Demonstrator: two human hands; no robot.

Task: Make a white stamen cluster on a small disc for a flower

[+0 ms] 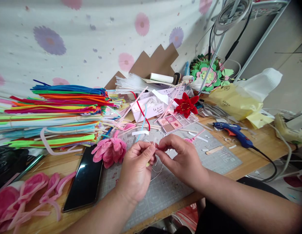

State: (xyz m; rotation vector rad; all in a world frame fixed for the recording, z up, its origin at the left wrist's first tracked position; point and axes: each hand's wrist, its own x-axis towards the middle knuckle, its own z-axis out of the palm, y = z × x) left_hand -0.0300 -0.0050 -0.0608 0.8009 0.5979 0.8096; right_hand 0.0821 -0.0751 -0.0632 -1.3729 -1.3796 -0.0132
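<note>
White strands [154, 139], thin and short, stand up from the left hand [137, 170], at the centre of my head-camera view, above a grey cutting mat [224, 159]. I see that hand's thumb and forefinger clamped on them. The right hand [182, 159] meets it from 3 o'clock, its thumb and forefinger tips close together at the strands; I cannot tell whether they grip anything. Taking the 2 hands as the dial's centre, I find a fluffy pink flower [110, 151] just beside the left hand at 9 o'clock, a dark phone [84, 182] at 8, bundles of coloured fuzzy stems [55, 113] at 10, a red flower [186, 105] near a palette [174, 123] at 1, and a blue glue gun [235, 130] at 2. A flat wooden stick [214, 149] lies at 3 o'clock.
</note>
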